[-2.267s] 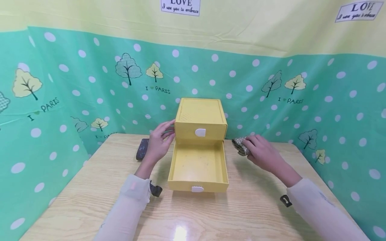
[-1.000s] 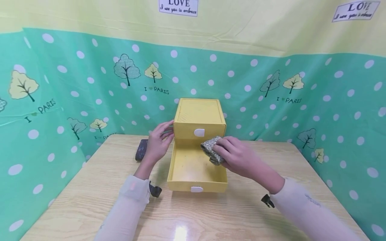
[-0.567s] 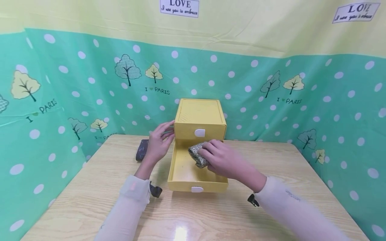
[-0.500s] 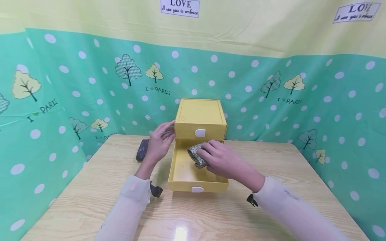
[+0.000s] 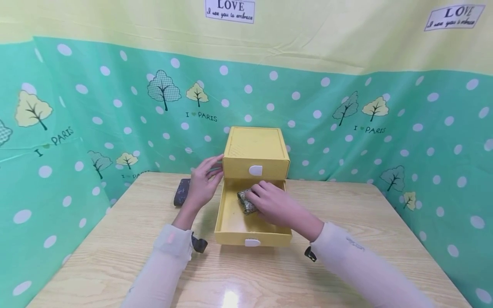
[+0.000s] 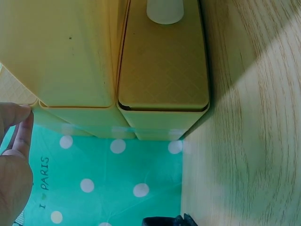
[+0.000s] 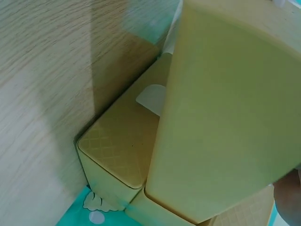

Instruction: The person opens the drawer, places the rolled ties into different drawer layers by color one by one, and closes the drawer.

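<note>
A yellow drawer cabinet (image 5: 256, 143) stands at the back of the table, its middle drawer (image 5: 235, 220) pulled out towards me. My right hand (image 5: 273, 205) reaches into that drawer and pinches a folded, grey-and-white speckled cloth (image 5: 245, 202) low over the drawer floor; the fingers cover part of the cloth. Against the cabinet's upper left side rest the fingertips of my left hand (image 5: 204, 182), its fingers extended. In the left wrist view, these fingers (image 6: 23, 134) touch the cabinet's corner. The right wrist view shows only a sliver of my right hand, the cloth being hidden there.
Behind my left hand lies a dark patterned pouch (image 5: 182, 192) on the wooden table (image 5: 127, 248). The closed bottom drawer (image 6: 164, 66) sits beneath the pulled-out one. A green dotted curtain (image 5: 323, 115) hangs close behind the cabinet.
My right hand has carried the speckled cloth from the cabinet's right side leftwards over the middle drawer, then down into it. My left hand has stayed at the cabinet's side.
</note>
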Demonstrator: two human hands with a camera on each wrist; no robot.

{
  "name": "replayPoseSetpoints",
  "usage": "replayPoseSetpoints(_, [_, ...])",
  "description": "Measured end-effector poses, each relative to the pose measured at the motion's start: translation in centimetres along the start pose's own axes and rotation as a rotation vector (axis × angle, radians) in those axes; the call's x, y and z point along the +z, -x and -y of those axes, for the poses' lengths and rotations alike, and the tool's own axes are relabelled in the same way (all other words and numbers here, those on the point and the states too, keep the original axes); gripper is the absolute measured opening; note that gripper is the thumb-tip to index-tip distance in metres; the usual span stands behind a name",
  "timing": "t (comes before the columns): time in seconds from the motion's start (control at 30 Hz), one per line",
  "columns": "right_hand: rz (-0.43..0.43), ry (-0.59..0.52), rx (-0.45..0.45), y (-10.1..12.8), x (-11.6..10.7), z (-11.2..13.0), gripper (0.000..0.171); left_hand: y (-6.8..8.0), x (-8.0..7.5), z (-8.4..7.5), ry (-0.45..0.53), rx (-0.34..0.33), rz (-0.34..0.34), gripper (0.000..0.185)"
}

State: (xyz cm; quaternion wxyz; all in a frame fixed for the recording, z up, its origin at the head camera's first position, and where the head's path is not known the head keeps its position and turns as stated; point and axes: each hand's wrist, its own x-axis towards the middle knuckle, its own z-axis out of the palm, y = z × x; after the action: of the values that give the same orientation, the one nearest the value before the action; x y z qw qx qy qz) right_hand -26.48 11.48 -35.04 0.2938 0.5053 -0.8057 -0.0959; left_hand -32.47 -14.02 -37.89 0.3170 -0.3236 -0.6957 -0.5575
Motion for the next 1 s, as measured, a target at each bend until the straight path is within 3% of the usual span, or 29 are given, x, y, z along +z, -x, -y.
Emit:
replayPoseSetpoints(0.5, [0.08, -0.051, 0.032, 0.2, 0.8, 0.1, 0.047, 0.0, 0.0, 0.0, 0.003, -0.012, 0.003, 0.055])
replayPoseSetpoints(0.83, [0.156, -0.154, 0.009, 0.3, -0.4, 0.1, 0.065, 0.0, 0.0, -0.1, 0.007, -0.011, 0.001, 0.057])
replayPoseSetpoints(1.0, [0.173, -0.193, -0.01, 0.4, -0.7, -0.1, 0.062, 0.0, 0.0, -0.1, 0.004, -0.013, 0.0, 0.058])
